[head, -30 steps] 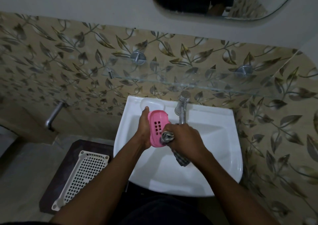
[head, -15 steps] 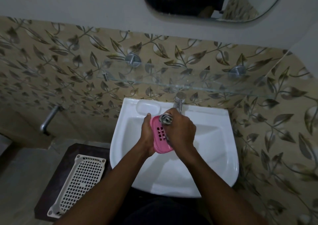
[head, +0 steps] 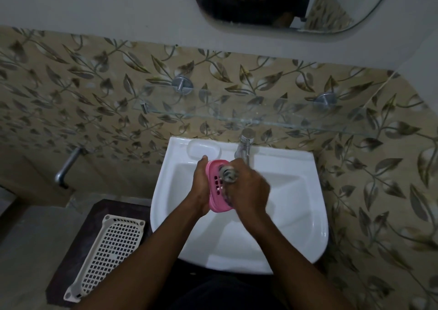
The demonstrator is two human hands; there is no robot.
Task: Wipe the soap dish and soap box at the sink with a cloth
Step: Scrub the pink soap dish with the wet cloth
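Note:
A pink slotted soap box (head: pixel 216 187) is held upright on its edge over the white sink basin (head: pixel 289 205). My left hand (head: pixel 200 188) grips it from the left side, fingers curled behind it. My right hand (head: pixel 248 191) holds a bunched grey striped cloth (head: pixel 228 174) and presses it against the upper inside of the pink box. A moulded white soap dish recess (head: pixel 203 152) sits in the sink's back left corner, just beyond my left hand.
A chrome tap (head: pixel 245 146) stands at the sink's back middle, close to my right hand. A glass shelf (head: pixel 237 115) runs along the tiled wall above. A white perforated tray (head: pixel 106 255) lies on a dark stand at lower left. A metal pipe (head: pixel 67 166) juts from the left wall.
My right hand has carried the cloth from the lower end of the pink box up to its upper end. My left hand keeps the same grip on the box.

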